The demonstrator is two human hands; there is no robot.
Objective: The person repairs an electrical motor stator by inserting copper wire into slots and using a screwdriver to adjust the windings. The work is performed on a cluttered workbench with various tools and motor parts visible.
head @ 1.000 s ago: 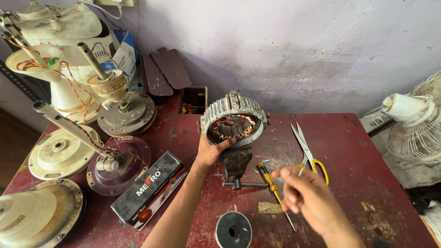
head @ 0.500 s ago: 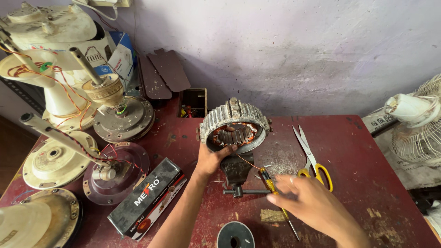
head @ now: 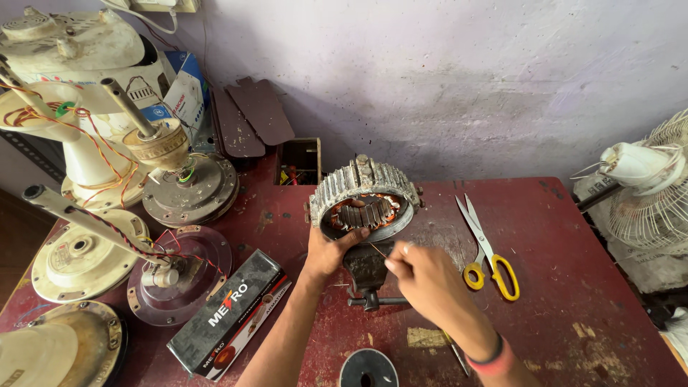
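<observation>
— Red bench point(head: 573, 287) against a pale plastered wall point(head: 466, 72); what is lying around?

— Yellow-handled scissors point(head: 487, 251) are sitting right of the vise point(head: 367, 276), a dark box point(head: 229, 315) left, fan motors point(head: 190, 186) crowding the far left.

— And the hands?

— Left hand point(head: 330, 251) is gripping the stator point(head: 365, 204) rim above the vise; right hand point(head: 423, 276), fingers pinching a thin wire, is hovering just beside it.

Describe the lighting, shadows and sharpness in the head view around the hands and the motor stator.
Head view: soft, even daylight with no harsh glare; the stator casts a faint shadow on the wall behind it. The left hand on the stator looks sharp, the right hand slightly soft, and the thin wire it pinches barely resolves. Wide-lens bending shows at the edges, near the fan.
</observation>
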